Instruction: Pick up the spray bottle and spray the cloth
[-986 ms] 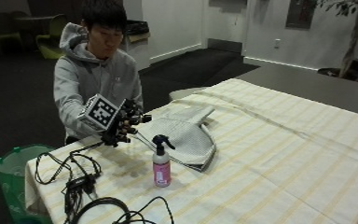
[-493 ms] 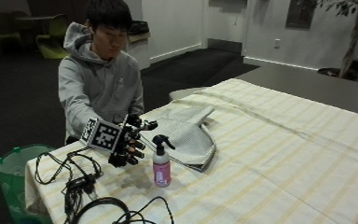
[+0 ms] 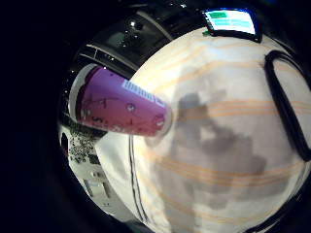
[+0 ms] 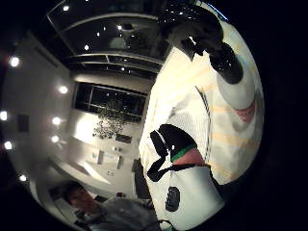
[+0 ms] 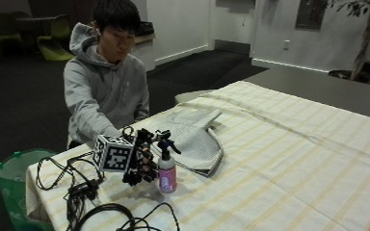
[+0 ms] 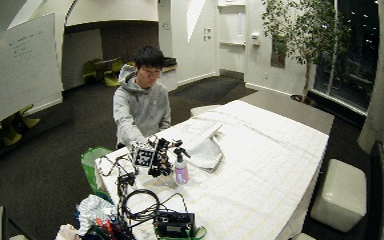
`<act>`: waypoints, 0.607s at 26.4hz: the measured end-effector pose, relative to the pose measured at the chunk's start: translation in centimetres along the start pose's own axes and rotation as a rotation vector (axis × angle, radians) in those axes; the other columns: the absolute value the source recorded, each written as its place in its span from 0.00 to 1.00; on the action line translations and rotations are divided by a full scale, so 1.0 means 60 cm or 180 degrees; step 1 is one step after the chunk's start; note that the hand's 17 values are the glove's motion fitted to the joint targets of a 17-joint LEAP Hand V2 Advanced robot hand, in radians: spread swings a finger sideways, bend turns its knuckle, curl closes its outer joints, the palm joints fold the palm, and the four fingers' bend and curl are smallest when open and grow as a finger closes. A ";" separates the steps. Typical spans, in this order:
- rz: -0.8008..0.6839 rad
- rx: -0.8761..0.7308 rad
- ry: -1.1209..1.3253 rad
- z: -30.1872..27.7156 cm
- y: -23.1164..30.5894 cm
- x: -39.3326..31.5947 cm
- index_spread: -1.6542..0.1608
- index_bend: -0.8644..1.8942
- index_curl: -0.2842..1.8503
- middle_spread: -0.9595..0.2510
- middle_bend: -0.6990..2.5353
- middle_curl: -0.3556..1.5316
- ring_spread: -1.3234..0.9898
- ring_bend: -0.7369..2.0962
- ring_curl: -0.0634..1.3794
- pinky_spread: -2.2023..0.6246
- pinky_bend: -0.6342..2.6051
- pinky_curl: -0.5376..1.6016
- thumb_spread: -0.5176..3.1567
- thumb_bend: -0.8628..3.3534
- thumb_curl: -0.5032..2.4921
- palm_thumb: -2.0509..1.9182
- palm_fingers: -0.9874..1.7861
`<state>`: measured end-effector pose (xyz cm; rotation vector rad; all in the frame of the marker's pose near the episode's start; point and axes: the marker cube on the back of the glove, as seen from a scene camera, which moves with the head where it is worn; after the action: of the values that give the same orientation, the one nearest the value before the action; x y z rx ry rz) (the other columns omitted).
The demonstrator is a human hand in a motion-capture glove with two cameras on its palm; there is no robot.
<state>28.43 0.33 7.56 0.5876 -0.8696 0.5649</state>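
The spray bottle (image 5: 167,169) stands upright on the surface (image 5: 287,159) just beside the hand (image 5: 142,161), on its palm side, with the folded cloth (image 5: 196,139) lying just beyond it. It looks light, rigid and smooth, a tall narrow thing that could tip, so the neck under the black trigger seems the best hold. The hand's fingers look loosely spread and hold nothing; whether they touch the bottle I cannot tell.

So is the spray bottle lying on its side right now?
No, the spray bottle stands upright on the striped tablecloth, beside the gloved right hand.
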 end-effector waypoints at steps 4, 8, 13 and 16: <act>0.0062 0.0026 -0.0178 0.013 -0.017 0.011 0.71 0.34 0.16 0.74 0.30 0.36 0.57 0.40 0.21 0.86 0.37 0.41 0.39 0.20 0.28 0.68 0.32; 0.0163 0.0033 -0.0420 0.023 -0.039 0.016 0.70 0.34 0.16 0.73 0.30 0.36 0.57 0.40 0.22 0.85 0.37 0.41 0.39 0.20 0.28 0.68 0.33; 0.0217 0.0007 -0.0601 0.038 -0.040 0.025 0.70 0.36 0.17 0.72 0.30 0.36 0.56 0.41 0.22 0.85 0.36 0.41 0.39 0.20 0.28 0.68 0.35; 0.0245 0.0020 -0.0747 0.044 -0.041 0.029 0.70 0.37 0.18 0.72 0.31 0.36 0.56 0.42 0.23 0.85 0.35 0.40 0.39 0.20 0.28 0.69 0.41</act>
<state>29.59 -2.83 9.73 0.6366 -1.1158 0.5756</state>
